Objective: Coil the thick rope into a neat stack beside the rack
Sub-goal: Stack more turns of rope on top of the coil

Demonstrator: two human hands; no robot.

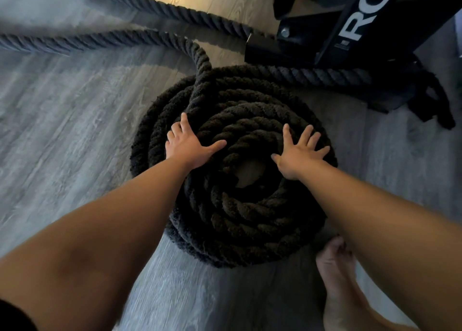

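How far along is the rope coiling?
Done: several turns lie stacked in a coil beside the rack. In hand: left hand and right hand press flat on the top turns. Left: two long stretches of rope lie uncoiled across the floor, one feeding into the coil.

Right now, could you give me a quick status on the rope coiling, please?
Left hand and right hand open, flat on the coil. Two rope lengths uncoiled across the floor. Rack just behind; bare foot beside coil.
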